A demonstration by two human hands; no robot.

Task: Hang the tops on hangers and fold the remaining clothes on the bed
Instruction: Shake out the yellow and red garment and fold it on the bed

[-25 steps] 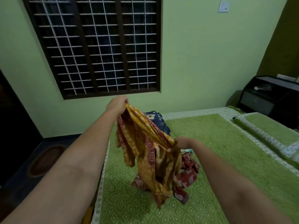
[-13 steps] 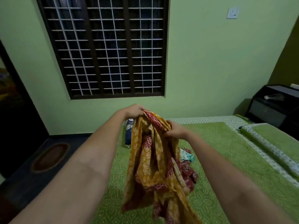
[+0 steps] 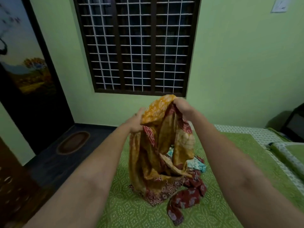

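I have the mustard-yellow printed garment lifted over the near-left part of the bed, its hem trailing on the green bedspread. My right hand is curled over the top edge, gripping a bunch of cloth at the highest point. My left hand lies against the fabric a little lower and to the left; its fingers look fairly straight, pressed to the cloth, though I cannot tell for sure whether the thumb pinches behind it.

I judge I am searching for the neckline or shoulders, to learn whether this is a top for a hanger. No hanger is in view.

A dark red printed cloth lies touching the hem on the near right, with a pale turquoise piece just behind. If I lift higher, the red cloth may snag and drag along. With only one firm grip, the bunched fabric could slip and fall back in a heap, or I may grab a sleeve instead of the shoulder.
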